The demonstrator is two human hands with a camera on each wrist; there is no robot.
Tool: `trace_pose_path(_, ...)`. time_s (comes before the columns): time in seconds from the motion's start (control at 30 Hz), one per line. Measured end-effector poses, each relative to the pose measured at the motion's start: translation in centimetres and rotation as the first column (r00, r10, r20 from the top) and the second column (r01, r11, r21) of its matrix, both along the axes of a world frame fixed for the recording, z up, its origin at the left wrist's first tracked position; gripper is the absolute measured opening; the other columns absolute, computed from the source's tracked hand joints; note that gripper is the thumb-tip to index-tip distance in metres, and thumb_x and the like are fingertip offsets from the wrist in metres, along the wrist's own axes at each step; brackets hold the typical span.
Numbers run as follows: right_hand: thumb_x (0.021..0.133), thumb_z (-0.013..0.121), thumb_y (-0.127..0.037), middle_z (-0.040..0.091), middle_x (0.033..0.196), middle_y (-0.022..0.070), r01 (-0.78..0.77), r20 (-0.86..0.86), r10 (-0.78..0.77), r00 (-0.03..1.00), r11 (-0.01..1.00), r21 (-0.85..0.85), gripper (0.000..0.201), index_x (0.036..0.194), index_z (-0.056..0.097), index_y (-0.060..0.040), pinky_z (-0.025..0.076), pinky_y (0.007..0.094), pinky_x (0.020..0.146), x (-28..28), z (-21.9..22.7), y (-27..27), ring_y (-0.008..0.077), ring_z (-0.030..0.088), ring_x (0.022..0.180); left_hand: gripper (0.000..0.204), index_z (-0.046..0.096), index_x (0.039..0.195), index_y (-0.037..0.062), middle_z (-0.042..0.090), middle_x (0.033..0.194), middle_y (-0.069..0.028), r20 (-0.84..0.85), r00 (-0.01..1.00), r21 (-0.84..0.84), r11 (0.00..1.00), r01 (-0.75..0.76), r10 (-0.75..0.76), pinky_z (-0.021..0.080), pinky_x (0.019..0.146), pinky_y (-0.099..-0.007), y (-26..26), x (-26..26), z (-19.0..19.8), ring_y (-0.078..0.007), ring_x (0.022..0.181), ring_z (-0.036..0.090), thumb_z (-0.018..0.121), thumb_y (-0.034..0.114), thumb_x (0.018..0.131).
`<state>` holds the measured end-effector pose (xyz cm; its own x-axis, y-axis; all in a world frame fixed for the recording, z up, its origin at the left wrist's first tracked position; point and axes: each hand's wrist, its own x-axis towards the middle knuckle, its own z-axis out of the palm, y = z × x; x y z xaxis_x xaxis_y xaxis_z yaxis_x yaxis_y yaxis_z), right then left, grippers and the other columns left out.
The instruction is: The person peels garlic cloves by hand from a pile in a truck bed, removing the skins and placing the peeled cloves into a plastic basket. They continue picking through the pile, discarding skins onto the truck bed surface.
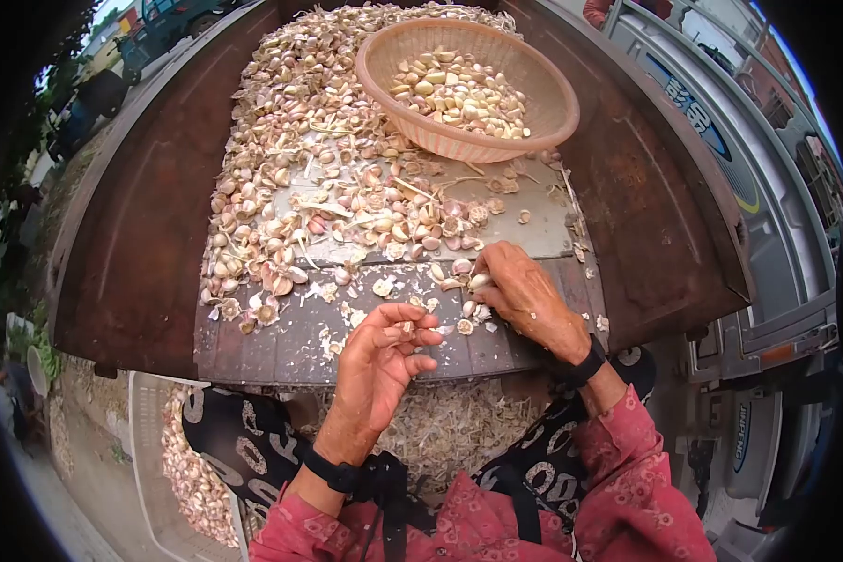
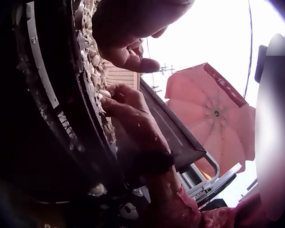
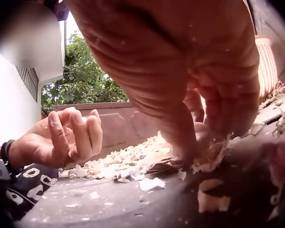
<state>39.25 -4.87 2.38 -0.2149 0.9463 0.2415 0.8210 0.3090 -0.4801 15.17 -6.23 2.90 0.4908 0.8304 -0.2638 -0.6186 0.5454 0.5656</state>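
Observation:
The right hand [image 1: 531, 298] pinches a pale garlic clove [image 1: 479, 281] between thumb and fingers, low over the board near a few loose cloves; the right wrist view shows its fingertips down at the surface. Palm up, the left hand [image 1: 376, 373] hangs left of it with fingers loosely bent, and a small brown bit [image 1: 406, 327] shows at its fingers. Garlic cloves and bulbs [image 1: 281, 178] spread across the truck bed behind both hands. An orange woven basket [image 1: 560, 131] holding peeled-looking cloves [image 1: 459, 89] stands at the back right.
Rusty metal side walls [image 1: 140, 215] flank the bed. Skin scraps [image 1: 332, 347] litter the dark front board [image 1: 253, 351]. Below, a white crate [image 1: 145, 468] of cloves stands at the left, with dry husks [image 1: 468, 421] between the legs. A grey vehicle [image 1: 768, 253] is at the right.

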Motion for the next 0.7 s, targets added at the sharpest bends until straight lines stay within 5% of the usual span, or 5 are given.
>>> trace_pose_path(0.17,0.077,0.072,-0.004,0.059,0.090,0.0143,-0.108,-0.230,0.099,0.968,0.994,-0.025,0.028,0.101,0.058,-0.0007,0.049,0.0423,0.073,-2.1,3.2,-1.8,0.0348,0.063,0.084,0.020,0.059,0.108,0.0001,0.065,0.093,-0.0076,-0.246,0.969,0.103,0.994,0.046,-0.019,0.052,0.052,-0.0210,-0.3,0.8,0.3,-0.0124,0.077,0.065,0.063,0.015,0.096)
trace_pose_path(0.23,0.076,0.073,-0.002,0.060,0.089,0.0133,-0.215,-0.315,0.203,0.927,0.977,-0.001,0.028,0.102,0.063,-0.0032,0.050,0.0394,0.073,-2.9,4.4,-2.6,0.0315,0.065,0.082,0.025,0.060,0.107,0.0002,0.060,0.081,-0.0007,-0.431,0.902,0.228,0.969,0.094,0.014,0.040,0.042,-0.0166,-0.6,1.5,0.7,-0.0040,0.061,0.055,0.070,0.018,0.093)
trace_pose_path(0.33,0.076,0.073,-0.002,0.061,0.088,0.0132,-0.291,-0.267,0.313,0.911,0.949,0.121,0.028,0.102,0.063,-0.0013,0.051,0.0377,0.070,-3.0,4.9,-3.2,0.0288,0.065,0.078,0.025,0.060,0.110,0.0004,0.054,0.071,0.0034,-0.423,0.905,0.304,0.948,0.090,0.050,0.036,0.042,-0.0170,-1.3,1.2,0.8,-0.0022,0.055,0.047,0.069,0.018,0.094)
trace_pose_path(0.47,0.076,0.074,-0.001,0.061,0.087,0.0128,-0.223,-0.449,0.201,0.871,0.975,0.004,0.027,0.101,0.062,0.0009,0.051,0.0347,0.068,-4.2,5.8,-4.7,0.0248,0.064,0.075,0.025,0.060,0.111,0.0002,0.051,0.068,0.0054,-0.448,0.891,0.317,0.945,0.077,0.077,0.035,0.043,-0.0178,-2.7,1.7,1.4,-0.0019,0.055,0.045,0.066,0.020,0.096)
trace_pose_path(0.7,0.074,0.078,0.001,0.065,0.089,0.0082,-0.164,-0.632,0.107,0.768,0.986,-0.033,0.027,0.099,0.067,0.0000,0.053,0.0300,0.069,-4.2,5.8,-6.4,0.0172,0.065,0.079,0.023,0.061,0.114,0.0028,0.051,0.069,0.0040,-0.547,0.807,0.600,0.776,0.195,0.220,0.037,0.049,-0.0195,-4.4,0.6,1.5,-0.0022,0.056,0.046,0.061,0.021,0.099)
